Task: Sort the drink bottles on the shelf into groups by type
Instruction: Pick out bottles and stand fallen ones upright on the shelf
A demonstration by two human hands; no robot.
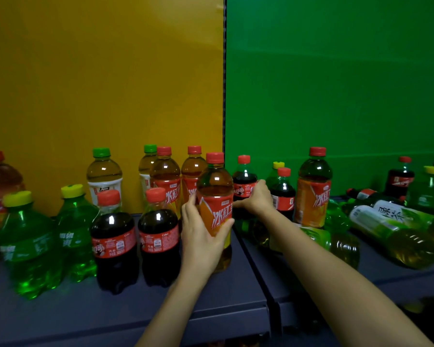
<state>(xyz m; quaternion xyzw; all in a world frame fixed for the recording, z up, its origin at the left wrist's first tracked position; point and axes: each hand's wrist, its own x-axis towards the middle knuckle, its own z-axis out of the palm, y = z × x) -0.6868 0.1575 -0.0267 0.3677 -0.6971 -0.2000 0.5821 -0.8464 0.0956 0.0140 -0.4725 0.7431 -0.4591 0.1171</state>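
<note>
Our iced tea bottle (pixel 214 189) stands upright at the right end of the yellow-backed bay of the shelf (pixel 211 304), just in front of two matching red-capped teas (pixel 164 181), so it seems to be joining its own kind. Our left hand (pixel 201 236) wraps its label, fingers on the left, thumb on the right; the bottle sits fully within that grip. Just beyond it, our right hand (pixel 257 197) curls round a small cola bottle (pixel 243 177) in the green bay, probably bound for the two colas (pixel 114 236) at front left.
</note>
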